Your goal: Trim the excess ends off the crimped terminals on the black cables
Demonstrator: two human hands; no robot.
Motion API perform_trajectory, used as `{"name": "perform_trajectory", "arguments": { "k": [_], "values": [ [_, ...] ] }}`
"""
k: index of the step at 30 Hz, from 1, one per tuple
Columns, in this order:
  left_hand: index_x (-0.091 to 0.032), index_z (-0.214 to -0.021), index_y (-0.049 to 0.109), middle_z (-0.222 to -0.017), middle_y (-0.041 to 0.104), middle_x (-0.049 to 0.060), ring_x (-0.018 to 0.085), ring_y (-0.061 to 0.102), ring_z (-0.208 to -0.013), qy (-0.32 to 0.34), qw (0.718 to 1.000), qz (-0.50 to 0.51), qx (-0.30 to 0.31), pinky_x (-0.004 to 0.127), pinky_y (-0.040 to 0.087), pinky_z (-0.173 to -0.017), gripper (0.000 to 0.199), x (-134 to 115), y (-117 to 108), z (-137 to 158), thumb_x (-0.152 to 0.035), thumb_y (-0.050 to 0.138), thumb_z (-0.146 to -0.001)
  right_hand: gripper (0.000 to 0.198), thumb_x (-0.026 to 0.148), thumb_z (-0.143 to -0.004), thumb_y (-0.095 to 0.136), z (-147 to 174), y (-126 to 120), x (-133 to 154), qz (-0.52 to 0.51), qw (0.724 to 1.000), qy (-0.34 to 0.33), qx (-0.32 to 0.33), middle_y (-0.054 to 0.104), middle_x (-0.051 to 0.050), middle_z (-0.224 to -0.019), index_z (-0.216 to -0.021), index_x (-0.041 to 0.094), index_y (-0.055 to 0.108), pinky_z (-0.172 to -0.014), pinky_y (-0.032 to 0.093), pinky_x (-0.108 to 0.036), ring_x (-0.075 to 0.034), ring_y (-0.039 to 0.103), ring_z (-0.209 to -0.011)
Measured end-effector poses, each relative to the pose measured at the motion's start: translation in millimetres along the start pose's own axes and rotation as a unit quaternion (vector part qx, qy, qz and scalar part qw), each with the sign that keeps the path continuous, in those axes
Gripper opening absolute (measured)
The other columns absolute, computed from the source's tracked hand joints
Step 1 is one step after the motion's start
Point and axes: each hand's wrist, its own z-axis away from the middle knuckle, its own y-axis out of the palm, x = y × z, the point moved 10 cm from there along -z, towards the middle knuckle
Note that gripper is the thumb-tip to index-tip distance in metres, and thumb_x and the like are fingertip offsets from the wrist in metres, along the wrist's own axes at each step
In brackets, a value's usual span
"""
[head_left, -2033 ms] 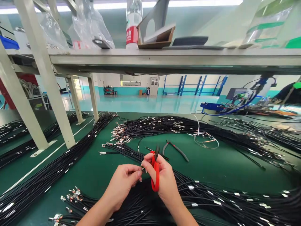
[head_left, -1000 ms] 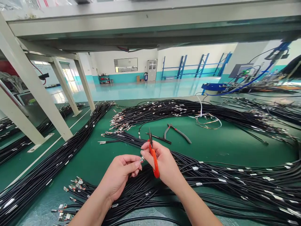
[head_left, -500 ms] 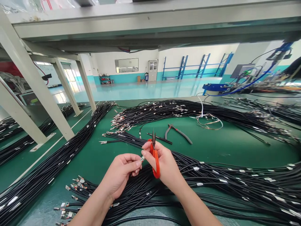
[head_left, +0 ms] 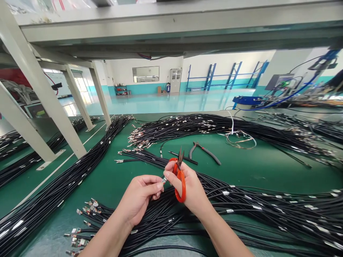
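Note:
Between the fingertips of my left hand (head_left: 146,194) is a small silvery metal terminal (head_left: 164,180) at a cable end, pinched by thumb and fingers. My right hand (head_left: 189,182) carries a pair of scissors (head_left: 181,175) with red-orange handles, its blades pointing up and slightly apart. The thumb and forefinger of that hand also touch the terminal from the right. Under both hands runs a thick bundle of black cables (head_left: 230,200) with white labels. How much of the held cable runs behind my fingers is hidden.
Grey-handled cutters (head_left: 206,153) and a thin black pen-like tool (head_left: 184,157) lie beyond my hands on the green tabletop (head_left: 257,167). More cable bundles (head_left: 182,125) spread behind and along the left (head_left: 88,160). Pale metal shelf legs (head_left: 53,92) stand at left, with a beam (head_left: 171,32) overhead.
The scissors have tilted slightly to the right and their blades look a little wider apart. Both hands stay on the terminal; the whole view has shifted slightly.

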Motion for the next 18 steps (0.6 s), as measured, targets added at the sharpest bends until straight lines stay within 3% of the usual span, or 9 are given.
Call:
{"name": "perform_trajectory", "arguments": {
  "k": [5, 9, 12, 18],
  "values": [
    [-0.011, -0.070, 0.065, -0.057, 0.053, 0.000, 0.009, 0.041, -0.053, 0.035, 0.992, -0.105, -0.059, 0.022, 0.032, -0.052, 0.011, -12, -7, 1, -0.022, 0.065, -0.066, 0.009, 0.026, -0.076, 0.054, 0, -3, 2, 0.024, 1.000, -0.004, -0.014, 0.048, 0.003, -0.069, -0.076, 0.018, 0.049, -0.058, 0.037, -0.022, -0.010, 0.043, -0.060],
    [-0.013, -0.073, 0.066, -0.062, 0.058, 0.001, 0.011, 0.046, -0.057, 0.027, 0.981, -0.167, -0.099, 0.023, 0.036, -0.055, 0.016, -16, -12, 3, -0.025, 0.068, -0.062, 0.013, 0.030, -0.075, 0.055, 1, -9, 3, 0.031, 0.998, 0.006, -0.047, 0.047, 0.002, -0.067, -0.079, 0.019, 0.050, -0.053, 0.036, -0.022, -0.010, 0.041, -0.056],
    [-0.013, -0.069, 0.066, -0.061, 0.058, 0.001, 0.011, 0.045, -0.056, 0.031, 0.980, -0.174, -0.095, 0.022, 0.035, -0.055, 0.014, -17, -12, 4, -0.026, 0.067, -0.062, 0.015, 0.033, -0.075, 0.054, 2, -11, 3, 0.031, 0.998, 0.009, -0.059, 0.047, 0.002, -0.066, -0.080, 0.019, 0.050, -0.051, 0.035, -0.022, -0.010, 0.041, -0.054],
    [-0.012, -0.067, 0.065, -0.059, 0.054, -0.001, 0.008, 0.039, -0.054, 0.038, 0.988, -0.129, -0.077, 0.021, 0.031, -0.053, 0.011, -11, -11, 4, -0.023, 0.065, -0.066, 0.012, 0.030, -0.077, 0.052, 1, -2, 1, 0.036, 0.999, 0.012, -0.014, 0.047, 0.002, -0.065, -0.076, 0.019, 0.049, -0.054, 0.037, -0.023, -0.010, 0.042, -0.056]
  ]
}}
